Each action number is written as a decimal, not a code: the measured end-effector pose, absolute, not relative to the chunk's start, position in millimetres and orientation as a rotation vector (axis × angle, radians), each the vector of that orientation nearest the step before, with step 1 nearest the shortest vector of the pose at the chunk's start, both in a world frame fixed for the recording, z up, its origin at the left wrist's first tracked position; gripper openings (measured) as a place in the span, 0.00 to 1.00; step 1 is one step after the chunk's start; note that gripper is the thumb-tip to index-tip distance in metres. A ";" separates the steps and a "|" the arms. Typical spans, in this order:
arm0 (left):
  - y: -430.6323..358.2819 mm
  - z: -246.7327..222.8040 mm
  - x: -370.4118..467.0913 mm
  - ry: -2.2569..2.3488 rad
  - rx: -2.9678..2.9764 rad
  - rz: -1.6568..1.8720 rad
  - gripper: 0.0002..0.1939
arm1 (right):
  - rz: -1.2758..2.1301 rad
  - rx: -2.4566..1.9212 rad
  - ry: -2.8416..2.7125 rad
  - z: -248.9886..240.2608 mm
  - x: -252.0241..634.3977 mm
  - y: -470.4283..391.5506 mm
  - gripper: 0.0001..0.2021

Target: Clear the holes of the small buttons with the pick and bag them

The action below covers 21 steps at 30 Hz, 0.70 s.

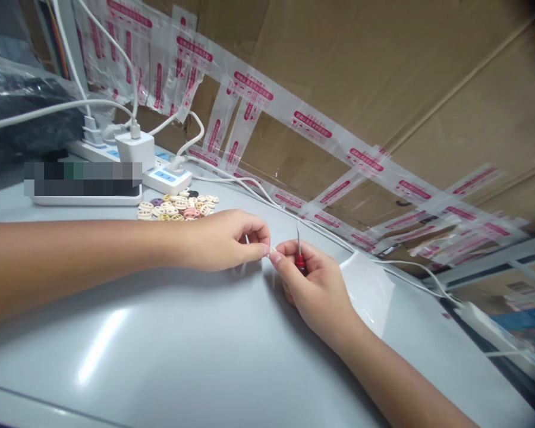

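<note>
My left hand (232, 241) and my right hand (316, 285) meet above the grey table (169, 333), their fingertips nearly touching. Pinched between both thumbs and forefingers is a tiny whitish piece (272, 250), mostly covered, so I cannot make out its kind. Tucked in the curled fingers of my right hand is a red-handled tool (300, 261), its thin metal shaft pointing up. A thin pale sliver shows inside the curl of my left hand. Behind my left wrist lies a pile of small oval pieces with slots (173, 207), cream, yellow, pink, purple and black.
White power strips (169, 178) with a plugged-in charger (135, 148) and cables stand at the back left. Near them lies a white-edged object (87, 201), partly blurred out. A clear plastic sheet (370, 291) lies right of my right hand. Taped cardboard (330, 77) walls the back.
</note>
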<state>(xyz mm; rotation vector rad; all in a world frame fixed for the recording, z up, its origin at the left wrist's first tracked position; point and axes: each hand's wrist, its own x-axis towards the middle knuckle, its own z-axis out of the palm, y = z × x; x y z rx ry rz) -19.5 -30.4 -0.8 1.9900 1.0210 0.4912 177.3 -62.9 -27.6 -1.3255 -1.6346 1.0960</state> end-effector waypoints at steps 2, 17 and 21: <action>-29.5 -1.7 -19.7 1.025 1.973 0.489 0.11 | 1.090 -1.320 -1.638 -27.3 177.1 -62.9 0.14; -30.8 2.4 -21.8 1.041 2.061 0.474 0.10 | 1.032 -1.355 -1.733 -24.5 177.8 -64.8 0.13; -31.1 2.4 -21.9 1.034 2.067 0.474 0.09 | 1.053 -1.369 -1.741 -23.7 177.3 -64.3 0.13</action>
